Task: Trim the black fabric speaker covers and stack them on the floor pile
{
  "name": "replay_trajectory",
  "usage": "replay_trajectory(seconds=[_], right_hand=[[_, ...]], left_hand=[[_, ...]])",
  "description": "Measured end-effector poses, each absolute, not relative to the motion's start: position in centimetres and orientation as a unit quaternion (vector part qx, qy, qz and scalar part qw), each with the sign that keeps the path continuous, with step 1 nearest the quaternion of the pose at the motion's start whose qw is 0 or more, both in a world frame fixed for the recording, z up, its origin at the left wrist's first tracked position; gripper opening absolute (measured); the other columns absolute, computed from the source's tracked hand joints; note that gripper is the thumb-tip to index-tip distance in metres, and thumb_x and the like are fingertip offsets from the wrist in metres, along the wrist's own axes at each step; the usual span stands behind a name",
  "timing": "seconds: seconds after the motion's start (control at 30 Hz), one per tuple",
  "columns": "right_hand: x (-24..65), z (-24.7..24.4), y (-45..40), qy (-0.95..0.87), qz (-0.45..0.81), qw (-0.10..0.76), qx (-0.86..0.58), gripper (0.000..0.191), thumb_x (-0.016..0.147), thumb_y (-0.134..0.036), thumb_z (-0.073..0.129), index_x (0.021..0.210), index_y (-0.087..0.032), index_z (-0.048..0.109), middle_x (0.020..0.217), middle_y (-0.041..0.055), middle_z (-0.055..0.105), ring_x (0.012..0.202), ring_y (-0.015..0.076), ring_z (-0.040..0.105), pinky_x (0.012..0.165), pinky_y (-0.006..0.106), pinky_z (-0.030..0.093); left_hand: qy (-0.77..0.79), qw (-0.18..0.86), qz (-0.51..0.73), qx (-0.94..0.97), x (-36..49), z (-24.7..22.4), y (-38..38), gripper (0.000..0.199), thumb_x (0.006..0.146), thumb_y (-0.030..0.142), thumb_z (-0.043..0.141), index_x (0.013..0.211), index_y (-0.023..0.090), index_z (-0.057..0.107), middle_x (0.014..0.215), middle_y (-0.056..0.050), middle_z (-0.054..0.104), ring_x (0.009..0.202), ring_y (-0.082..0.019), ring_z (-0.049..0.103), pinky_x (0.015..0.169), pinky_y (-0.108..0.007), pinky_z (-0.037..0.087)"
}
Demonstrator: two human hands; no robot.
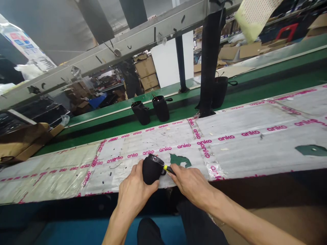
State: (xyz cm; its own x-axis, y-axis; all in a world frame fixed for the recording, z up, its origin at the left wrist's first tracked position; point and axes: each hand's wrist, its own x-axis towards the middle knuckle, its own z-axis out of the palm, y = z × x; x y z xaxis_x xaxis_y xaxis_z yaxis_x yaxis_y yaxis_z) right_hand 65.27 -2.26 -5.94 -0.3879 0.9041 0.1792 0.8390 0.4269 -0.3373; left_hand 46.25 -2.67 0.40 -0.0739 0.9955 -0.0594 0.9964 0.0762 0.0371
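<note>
My left hand (135,189) is wrapped round a black cylindrical fabric-covered housing (151,172) with a small loop at its right side. The housing is held tilted at the front edge of the table, its top rim facing up and away. In my right hand (191,183) is a slim hand tool (169,169) with a black and yellow handle. Its thin shaft reaches to the rim of the housing; the exact tip is too small to make out.
A table covered in taped white sheeting (237,149) runs across. Behind it, a green conveyor belt (114,126) carries black housings (161,109) with wires showing. A dark post (211,64) rises at the table's far edge, and a torn cardboard box (25,141) sits at left.
</note>
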Motion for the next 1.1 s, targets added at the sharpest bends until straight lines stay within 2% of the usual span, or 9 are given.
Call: replay_trajectory(seconds=[0.17, 0.27, 0.33, 0.47, 0.6, 0.73, 0.9, 1.0, 1.1], right_hand=[[65.2, -5.8, -2.3, -0.83, 0.069, 0.146, -0.533, 0.016, 0.104, -0.033, 0.037, 0.101, -0.021, 0.047, 0.072, 0.0011, 0.067, 0.057, 0.0213, 0.066, 0.047, 0.031, 0.02], [65.2, -5.6, -2.0, -0.839, 0.053, 0.143, -0.522, 0.016, 0.104, -0.032, 0.036, 0.101, -0.021, 0.047, 0.066, 0.0003, 0.064, 0.055, 0.022, 0.065, 0.046, 0.031, 0.022], [65.2, -5.5, -1.9, -0.842, 0.047, 0.137, -0.519, 0.016, 0.104, -0.032, 0.035, 0.101, -0.021, 0.046, 0.064, 0.0001, 0.063, 0.054, 0.0226, 0.065, 0.045, 0.031, 0.022], [65.1, -5.5, -2.1, -0.844, 0.03, 0.121, -0.522, 0.014, 0.104, -0.03, 0.037, 0.103, -0.02, 0.047, 0.065, 0.0009, 0.062, 0.052, 0.0221, 0.063, 0.046, 0.031, 0.026], [64.9, -4.5, -2.1, -0.859, -0.009, 0.107, -0.501, 0.011, 0.099, -0.022, 0.043, 0.106, -0.017, 0.049, 0.069, 0.0039, 0.061, 0.055, 0.0219, 0.062, 0.049, 0.032, 0.033], [65.0, -3.2, -1.5, -0.87, 0.015, 0.086, -0.485, 0.011, 0.095, -0.016, 0.046, 0.104, -0.014, 0.052, 0.065, 0.0038, 0.061, 0.052, 0.021, 0.061, 0.047, 0.031, 0.031], [65.6, -4.2, -1.7, -0.843, 0.09, 0.148, -0.51, 0.019, 0.103, -0.033, 0.04, 0.102, -0.018, 0.052, 0.068, 0.0033, 0.066, 0.058, 0.0225, 0.064, 0.049, 0.032, 0.027], [65.7, -5.9, -2.7, -0.816, 0.151, 0.207, -0.518, 0.02, 0.104, -0.033, 0.037, 0.1, -0.02, 0.052, 0.074, 0.0018, 0.069, 0.061, 0.0209, 0.066, 0.052, 0.032, 0.028], [66.0, -7.3, -3.9, -0.805, 0.158, 0.246, -0.517, 0.021, 0.104, -0.03, 0.035, 0.102, -0.02, 0.053, 0.078, 0.0023, 0.07, 0.063, 0.0211, 0.067, 0.053, 0.031, 0.03]], left_hand=[[0.72, 0.046, -0.013, 0.692, 46.3, 1.1, -2.2, 0.074, 0.077, 0.048, 0.062, 0.141, 0.02, 0.038, 0.132, -0.013, 0.059, 0.104, -0.034, 0.066, 0.076, -0.035, 0.045], [0.719, 0.091, -0.012, 0.689, 46.2, 1.6, -1.3, 0.072, 0.074, 0.058, 0.064, 0.131, 0.018, 0.046, 0.123, -0.014, 0.063, 0.101, -0.035, 0.066, 0.075, -0.036, 0.045], [0.719, 0.12, -0.007, 0.685, 46.1, 1.6, -0.6, 0.08, 0.071, 0.062, 0.065, 0.134, 0.017, 0.044, 0.124, -0.015, 0.063, 0.108, -0.036, 0.063, 0.081, -0.037, 0.045], [0.708, 0.117, -0.014, 0.696, 46.2, 1.1, 0.3, 0.087, 0.074, 0.053, 0.064, 0.148, 0.021, 0.031, 0.137, -0.012, 0.058, 0.118, -0.036, 0.059, 0.09, -0.039, 0.043], [0.712, 0.102, -0.042, 0.694, 46.3, 0.9, 0.5, 0.086, 0.075, 0.052, 0.062, 0.148, 0.02, 0.031, 0.132, -0.013, 0.061, 0.11, -0.037, 0.062, 0.086, -0.039, 0.044], [0.709, 0.1, -0.052, 0.696, 46.6, 1.1, 0.5, 0.08, 0.076, 0.05, 0.061, 0.146, 0.021, 0.034, 0.13, -0.012, 0.062, 0.107, -0.037, 0.064, 0.082, -0.038, 0.044], [0.711, 0.049, -0.04, 0.7, 47.2, 1.0, -0.3, 0.078, 0.077, 0.05, 0.059, 0.145, 0.02, 0.034, 0.131, -0.014, 0.06, 0.108, -0.035, 0.064, 0.082, -0.037, 0.044], [0.713, 0.028, -0.028, 0.7, 47.4, 0.6, -1.0, 0.081, 0.078, 0.051, 0.059, 0.147, 0.02, 0.03, 0.134, -0.016, 0.058, 0.107, -0.033, 0.065, 0.08, -0.036, 0.046], [0.706, -0.001, -0.02, 0.708, 47.7, 0.1, -1.6, 0.079, 0.078, 0.048, 0.06, 0.146, 0.021, 0.031, 0.131, -0.016, 0.059, 0.099, -0.031, 0.068, 0.075, -0.034, 0.046]])
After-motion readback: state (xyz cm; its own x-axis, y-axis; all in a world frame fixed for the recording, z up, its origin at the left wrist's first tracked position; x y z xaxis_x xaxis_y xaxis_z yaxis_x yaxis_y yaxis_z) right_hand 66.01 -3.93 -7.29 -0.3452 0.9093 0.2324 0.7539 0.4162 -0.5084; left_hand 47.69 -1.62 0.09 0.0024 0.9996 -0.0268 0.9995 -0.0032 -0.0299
